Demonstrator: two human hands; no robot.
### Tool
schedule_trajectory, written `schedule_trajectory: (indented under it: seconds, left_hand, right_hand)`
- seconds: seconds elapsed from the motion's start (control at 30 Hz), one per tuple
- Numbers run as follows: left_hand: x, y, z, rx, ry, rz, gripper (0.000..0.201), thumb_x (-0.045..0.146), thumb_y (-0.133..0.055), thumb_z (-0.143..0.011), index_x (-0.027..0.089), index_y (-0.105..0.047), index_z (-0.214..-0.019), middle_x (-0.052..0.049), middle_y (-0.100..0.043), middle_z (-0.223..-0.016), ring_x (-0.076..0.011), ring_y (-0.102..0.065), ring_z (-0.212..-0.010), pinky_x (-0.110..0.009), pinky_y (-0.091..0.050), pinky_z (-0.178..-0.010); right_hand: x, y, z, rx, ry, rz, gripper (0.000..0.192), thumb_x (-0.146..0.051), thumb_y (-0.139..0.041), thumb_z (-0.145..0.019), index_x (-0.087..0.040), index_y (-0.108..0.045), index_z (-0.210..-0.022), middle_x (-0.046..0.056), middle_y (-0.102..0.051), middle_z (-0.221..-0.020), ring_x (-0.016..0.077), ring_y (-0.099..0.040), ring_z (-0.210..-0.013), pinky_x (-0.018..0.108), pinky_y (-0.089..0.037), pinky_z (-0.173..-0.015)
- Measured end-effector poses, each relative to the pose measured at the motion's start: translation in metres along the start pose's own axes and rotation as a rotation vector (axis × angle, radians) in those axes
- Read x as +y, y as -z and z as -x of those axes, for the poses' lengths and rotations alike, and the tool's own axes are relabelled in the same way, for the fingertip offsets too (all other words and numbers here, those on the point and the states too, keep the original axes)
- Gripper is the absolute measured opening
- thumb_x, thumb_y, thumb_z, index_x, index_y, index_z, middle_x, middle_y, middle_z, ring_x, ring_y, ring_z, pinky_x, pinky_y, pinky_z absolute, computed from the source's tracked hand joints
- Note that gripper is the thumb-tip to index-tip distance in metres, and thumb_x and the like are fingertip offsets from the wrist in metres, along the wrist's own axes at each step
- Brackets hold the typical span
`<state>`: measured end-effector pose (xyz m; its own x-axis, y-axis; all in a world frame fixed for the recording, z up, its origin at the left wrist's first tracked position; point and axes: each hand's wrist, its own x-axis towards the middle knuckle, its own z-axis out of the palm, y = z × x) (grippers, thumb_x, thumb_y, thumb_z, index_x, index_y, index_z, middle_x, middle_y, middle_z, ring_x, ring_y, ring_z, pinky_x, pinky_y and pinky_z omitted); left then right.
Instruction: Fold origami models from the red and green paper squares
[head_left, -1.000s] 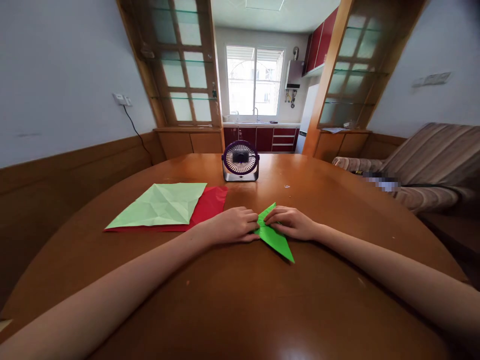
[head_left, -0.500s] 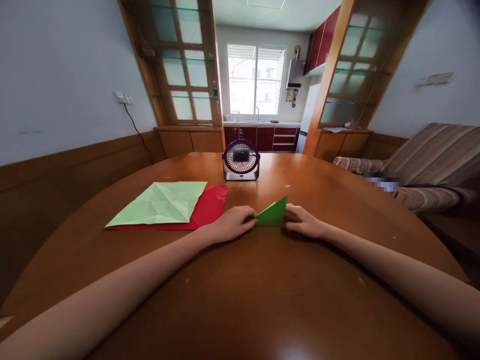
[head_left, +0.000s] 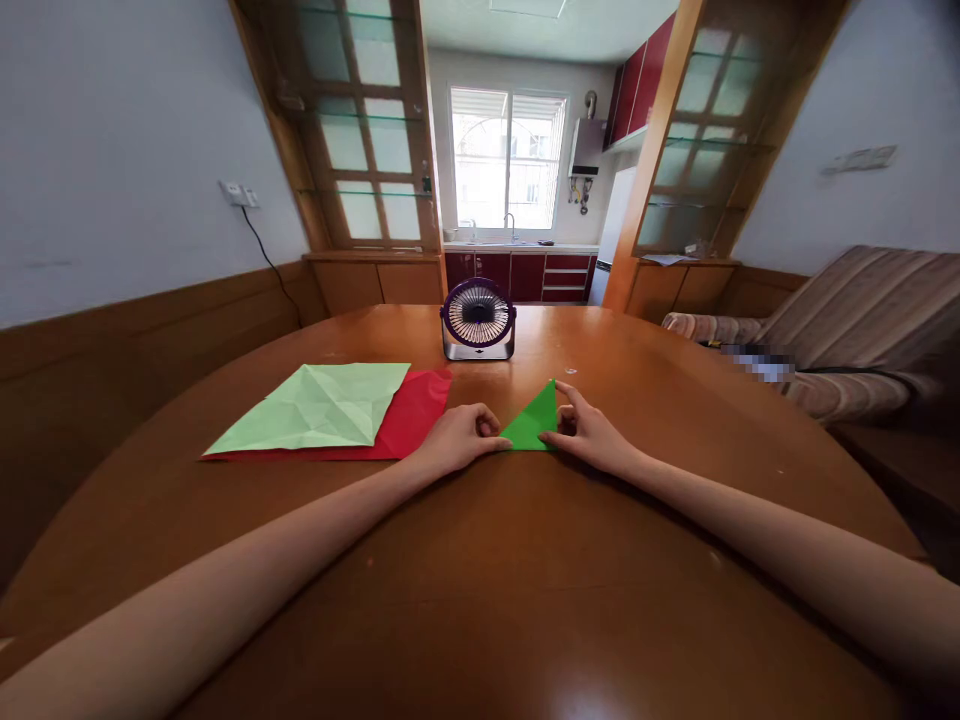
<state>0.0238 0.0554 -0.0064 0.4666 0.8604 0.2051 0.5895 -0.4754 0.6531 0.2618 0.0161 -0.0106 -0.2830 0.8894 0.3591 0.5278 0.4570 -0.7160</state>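
A bright green paper [head_left: 532,421], folded into a triangle, lies near the middle of the table between my two hands. My left hand [head_left: 463,438] has its thumb on the triangle's left corner, with its fingers curled above. On the other side, my right hand [head_left: 592,432] pinches the upright right edge, the thumb on the paper's face and the index finger reaching up to the top point. Left of my left hand, a creased light green sheet [head_left: 319,407] rests on a red sheet [head_left: 420,415].
A small purple desk fan [head_left: 478,318] stands at the far side of the brown wooden table [head_left: 480,580]. A small whitish scrap [head_left: 571,371] lies right of it. Beyond the table's right edge is a striped armchair [head_left: 862,310].
The green triangle has turned flatter toward me. My right hand has moved from beside it to grip its right edge, index finger raised to the tip. My left thumb has straightened along the corner.
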Motion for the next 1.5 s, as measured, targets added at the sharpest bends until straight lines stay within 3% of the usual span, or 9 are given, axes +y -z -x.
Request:
schedule_trajectory:
  seconds: [0.1,0.23,0.4,0.5,0.73,0.87,1.0,1.3,1.5]
  left_hand:
    - [0.002,0.001,0.0,-0.011,0.022,-0.043,0.039,0.054,-0.072,-0.068,0.018,-0.067,-0.082,-0.005,-0.069,-0.083,-0.0188,-0.061,-0.072,-0.025,-0.039,-0.058]
    - [0.009,0.003,0.002,-0.037,0.039,-0.107,0.034,0.051,-0.069,-0.072,0.018,-0.067,-0.08,-0.005,-0.07,-0.084,-0.0199,-0.062,-0.074,-0.027,-0.039,-0.061]
    - [0.015,0.002,0.003,-0.048,0.057,-0.146,0.028,0.045,-0.067,-0.075,0.018,-0.067,-0.08,-0.004,-0.069,-0.079,-0.0197,-0.061,-0.072,-0.027,-0.039,-0.06]
    - [0.017,-0.001,0.006,-0.017,0.0,-0.185,0.023,0.039,-0.065,-0.078,0.017,-0.065,-0.08,-0.005,-0.066,-0.082,-0.0198,-0.06,-0.074,-0.028,-0.039,-0.062]
    - [0.021,0.0,0.008,-0.022,-0.038,-0.245,0.019,0.034,-0.064,-0.08,0.016,-0.063,-0.086,-0.007,-0.065,-0.09,-0.021,-0.06,-0.08,-0.028,-0.04,-0.065]
    - [0.019,0.002,0.008,-0.038,-0.007,-0.183,0.017,0.031,-0.064,-0.077,0.017,-0.063,-0.087,-0.005,-0.068,-0.088,-0.0203,-0.061,-0.079,-0.026,-0.039,-0.062]
    - [0.017,0.005,0.005,-0.089,0.031,-0.094,0.023,0.031,-0.066,-0.073,0.017,-0.066,-0.091,-0.004,-0.069,-0.084,-0.0193,-0.062,-0.075,-0.025,-0.038,-0.058]
    - [0.018,0.016,0.0,-0.176,0.064,0.018,0.026,0.041,-0.066,-0.069,0.015,-0.065,-0.071,-0.002,-0.065,-0.068,-0.0157,-0.057,-0.062,-0.023,-0.034,-0.052]
    - [0.023,0.035,-0.001,-0.145,0.066,0.151,0.028,0.043,-0.07,-0.067,0.016,-0.067,-0.074,-0.003,-0.067,-0.069,-0.0151,-0.058,-0.061,-0.024,-0.035,-0.05]
  right_hand:
    - [0.001,-0.001,0.001,0.073,0.049,0.156,0.087,-0.031,-0.065,-0.079,-0.015,-0.015,-0.148,0.008,-0.062,-0.093,0.0211,-0.061,-0.078,0.039,-0.052,-0.074]
    - [0.004,-0.002,0.001,0.158,0.184,0.325,0.086,-0.034,-0.066,-0.076,-0.021,-0.02,-0.148,0.017,-0.049,-0.131,0.0316,-0.05,-0.12,0.053,-0.041,-0.1]
    - [-0.007,-0.003,0.003,0.138,0.327,0.571,0.074,-0.027,-0.055,-0.082,-0.021,-0.022,-0.147,0.016,-0.02,-0.155,0.032,-0.017,-0.145,0.058,-0.016,-0.115]
    - [-0.013,-0.003,0.001,0.052,0.433,0.697,0.072,-0.018,-0.05,-0.081,-0.015,-0.024,-0.147,0.017,-0.018,-0.157,0.0298,-0.012,-0.146,0.057,-0.007,-0.117]
    - [-0.02,0.003,-0.015,-0.224,0.493,0.739,0.058,-0.018,-0.047,-0.079,-0.011,-0.044,-0.137,0.017,-0.045,-0.143,0.0293,-0.035,-0.138,0.058,-0.001,-0.116]
    - [-0.025,0.01,-0.031,-0.391,0.452,0.723,0.045,-0.018,-0.05,-0.078,-0.013,-0.056,-0.123,0.014,-0.061,-0.119,0.0267,-0.056,-0.114,0.056,-0.016,-0.114]
    - [-0.031,0.013,-0.048,-0.498,0.425,0.762,0.035,-0.023,-0.057,-0.076,-0.013,-0.062,-0.109,0.011,-0.063,-0.102,0.0255,-0.059,-0.098,0.05,-0.033,-0.104]
    - [-0.054,0.025,-0.048,-0.471,0.361,0.8,0.028,-0.021,-0.063,-0.075,-0.015,-0.063,-0.102,0.014,-0.057,-0.114,0.0286,-0.054,-0.106,0.046,-0.037,-0.096]
    - [-0.069,0.041,-0.049,-0.482,0.166,0.663,0.022,-0.028,-0.065,-0.079,-0.013,-0.066,-0.095,0.006,-0.066,-0.082,0.0161,-0.056,-0.07,0.027,-0.039,-0.062]
